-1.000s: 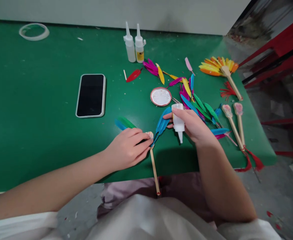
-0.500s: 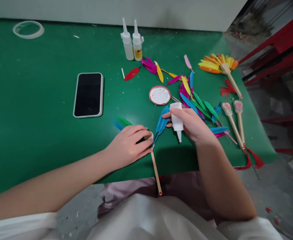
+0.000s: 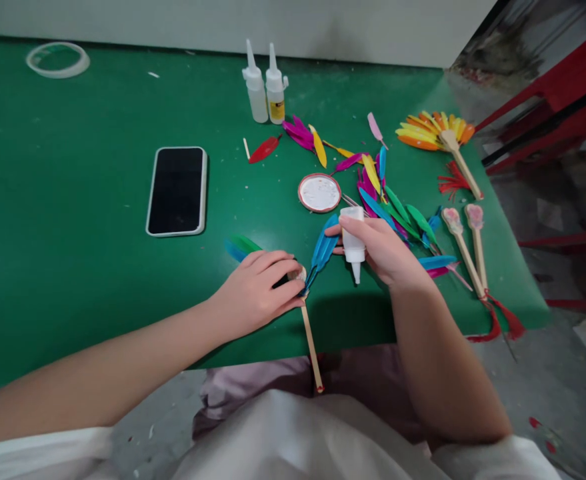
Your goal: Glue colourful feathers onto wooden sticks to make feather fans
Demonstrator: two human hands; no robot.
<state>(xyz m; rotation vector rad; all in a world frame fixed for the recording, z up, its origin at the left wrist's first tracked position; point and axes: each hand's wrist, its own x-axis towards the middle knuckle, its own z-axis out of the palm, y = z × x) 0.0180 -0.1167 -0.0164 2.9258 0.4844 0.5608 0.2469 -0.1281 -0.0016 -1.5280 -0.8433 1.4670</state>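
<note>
Left hand: yours [image 3: 260, 287] is curled over the head of a feathered stick [image 3: 311, 347], fingers and thumb closed about it.
Right hand: yours [image 3: 380, 250] holds a small white bottle [image 3: 354, 240] nozzle down, just beside the stick's head; whether anything is coming out, you cannot tell here.
Feathered stick: under your left hand at the table's near edge, its handle pointing towards you past that edge.
Feathers on it: blue ones [image 3: 325, 247] stand out to the right, green and blue ones [image 3: 243, 246] to the left; your fingers hide what lies between, so whether all are fixed cannot be judged.
Loose feathers: many colours [image 3: 417, 220] lie beyond your right hand, near a round lid [image 3: 319, 193], not on any stick.
Bare sticks: two [image 3: 459, 230] [image 3: 477, 237] lie at the right, red tassels attached, no feathers.
Fullest piece: the yellow-and-orange fan [image 3: 450, 139] at far right looks complete.
Farther off: two upright bottles [image 3: 256, 93] [image 3: 275, 100] and a phone [image 3: 177, 192].
</note>
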